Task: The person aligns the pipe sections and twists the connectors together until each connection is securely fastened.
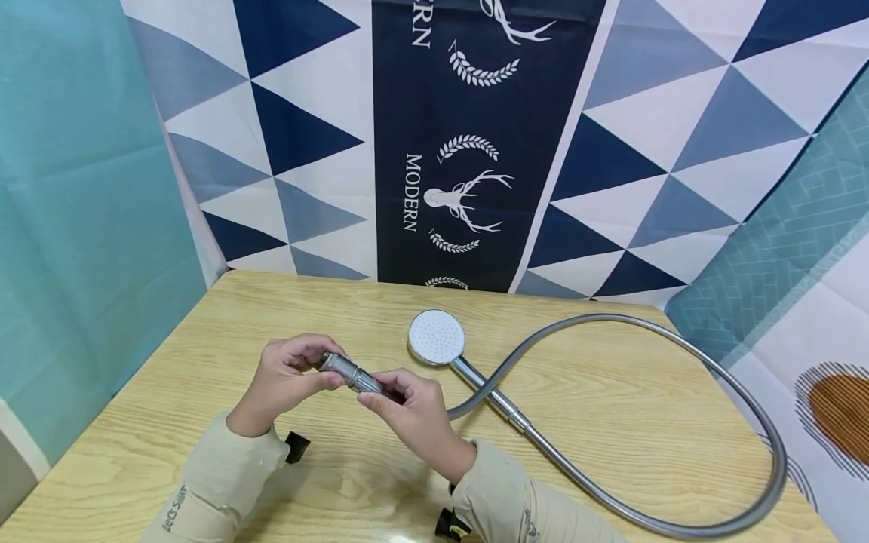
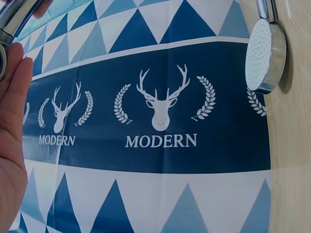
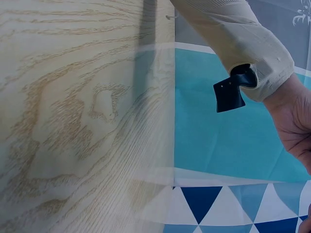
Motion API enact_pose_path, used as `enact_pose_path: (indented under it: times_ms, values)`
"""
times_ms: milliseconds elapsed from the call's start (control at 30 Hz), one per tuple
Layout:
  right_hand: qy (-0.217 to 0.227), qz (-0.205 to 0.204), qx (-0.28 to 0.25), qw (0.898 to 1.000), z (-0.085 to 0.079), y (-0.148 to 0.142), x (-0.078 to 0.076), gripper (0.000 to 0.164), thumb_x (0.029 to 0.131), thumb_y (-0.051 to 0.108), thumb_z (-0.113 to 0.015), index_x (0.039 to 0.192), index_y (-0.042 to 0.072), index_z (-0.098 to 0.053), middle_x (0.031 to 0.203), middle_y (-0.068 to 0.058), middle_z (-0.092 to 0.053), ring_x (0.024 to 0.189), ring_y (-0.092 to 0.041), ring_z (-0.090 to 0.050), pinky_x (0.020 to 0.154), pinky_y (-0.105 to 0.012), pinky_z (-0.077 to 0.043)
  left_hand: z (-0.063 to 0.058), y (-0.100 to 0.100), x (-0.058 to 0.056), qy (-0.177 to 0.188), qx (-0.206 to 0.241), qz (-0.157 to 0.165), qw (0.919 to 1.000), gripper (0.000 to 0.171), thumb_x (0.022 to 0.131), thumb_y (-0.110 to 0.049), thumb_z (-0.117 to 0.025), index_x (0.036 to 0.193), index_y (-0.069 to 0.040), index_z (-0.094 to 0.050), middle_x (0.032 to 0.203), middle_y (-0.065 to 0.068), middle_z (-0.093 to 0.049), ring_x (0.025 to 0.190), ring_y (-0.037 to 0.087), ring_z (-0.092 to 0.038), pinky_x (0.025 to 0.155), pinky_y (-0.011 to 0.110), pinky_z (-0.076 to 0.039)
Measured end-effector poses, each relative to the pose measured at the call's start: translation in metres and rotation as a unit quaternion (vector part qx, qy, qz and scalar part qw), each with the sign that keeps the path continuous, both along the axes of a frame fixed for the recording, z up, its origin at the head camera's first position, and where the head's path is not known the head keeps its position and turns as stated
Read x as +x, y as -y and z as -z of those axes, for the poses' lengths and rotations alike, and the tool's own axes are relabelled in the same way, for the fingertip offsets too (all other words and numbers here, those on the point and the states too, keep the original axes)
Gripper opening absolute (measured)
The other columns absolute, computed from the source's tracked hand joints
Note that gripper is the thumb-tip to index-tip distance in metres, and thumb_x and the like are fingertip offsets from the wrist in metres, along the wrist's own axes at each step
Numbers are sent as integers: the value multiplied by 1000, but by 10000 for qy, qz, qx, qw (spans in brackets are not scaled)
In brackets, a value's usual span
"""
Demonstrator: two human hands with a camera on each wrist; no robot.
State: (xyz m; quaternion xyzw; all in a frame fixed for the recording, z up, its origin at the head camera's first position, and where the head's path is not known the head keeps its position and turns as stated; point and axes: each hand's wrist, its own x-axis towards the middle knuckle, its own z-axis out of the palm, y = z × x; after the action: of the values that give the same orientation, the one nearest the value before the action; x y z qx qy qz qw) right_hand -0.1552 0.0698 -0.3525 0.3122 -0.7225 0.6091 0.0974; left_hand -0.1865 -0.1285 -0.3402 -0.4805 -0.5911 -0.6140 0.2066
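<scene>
In the head view both hands are raised over the wooden table with a silver hose fitting (image 1: 346, 371) between them. My left hand (image 1: 285, 381) pinches the fitting's wide end between thumb and fingers. Around its narrower ribbed part, my right hand (image 1: 417, 415) curls its thumb and fingers. A grey shower hose (image 1: 611, 317) runs out from behind the right hand. It loops right and back to the handle of a shower head (image 1: 437, 337), which lies face up. Part of the fitting (image 2: 14, 19) shows at the left wrist view's top left corner.
The wooden table (image 1: 271, 309) meets a patterned cloth backdrop (image 1: 308, 113) at its far edge. The hose loop reaches towards the table's right edge. Black wrist mounts (image 1: 296, 447) stick out from both sleeves. A teal cloth (image 1: 81, 188) hangs at the left.
</scene>
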Motion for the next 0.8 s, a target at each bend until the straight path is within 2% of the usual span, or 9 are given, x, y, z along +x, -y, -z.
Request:
enact_pose_path:
  times_ms: [67,167,267,433,667,800]
  values:
    - [-84,20,92,9999,0,0,0,21,85,-2,-69,103,-11,-64,77,-17,-66,63,-2,-52,54,-20,-45,0,1,0,11,-26,-22,10000,24,86,-17,-70,100,1,-65,88,-2,-68,68,3,-60,48,22,-44]
    - [-219,61,276,9994,2,0,1,32,84,-1,-71,112,-8,-57,74,-14,-64,60,-1,-50,52,-21,-44,0,2,0,34,-59,-15,10000,23,86,-17,-70,101,0,-65,87,-3,-68,67,3,-60,47,23,-43]
    - [-441,173,400,9981,3,1,1,38,81,-1,-75,112,-4,-53,72,-11,-63,59,-1,-51,52,-21,-46,1,2,-1,62,-73,-9,10000,23,86,-17,-70,101,0,-65,86,-4,-67,66,2,-59,46,23,-42]
    - [-479,269,267,9981,5,4,0,26,79,-3,-76,98,-4,-58,78,-14,-68,65,-6,-60,55,-22,-51,3,3,0,82,-99,-93,9999,24,86,-19,-70,100,0,-65,85,-4,-67,67,2,-60,47,22,-43]
    - [-299,166,96,9994,6,7,-2,21,79,-4,-74,96,-10,-64,84,-19,-69,70,-11,-64,57,-23,-53,4,6,-1,70,-149,-92,9998,25,86,-19,-69,100,2,-64,83,-2,-68,66,3,-60,50,20,-46]
    - [-231,123,53,9996,4,7,-2,19,81,-3,-73,95,-12,-64,82,-20,-69,68,-7,-62,56,-23,-52,3,7,0,164,-157,-75,9997,24,87,-18,-69,101,0,-65,86,-3,-68,67,3,-61,51,19,-47]
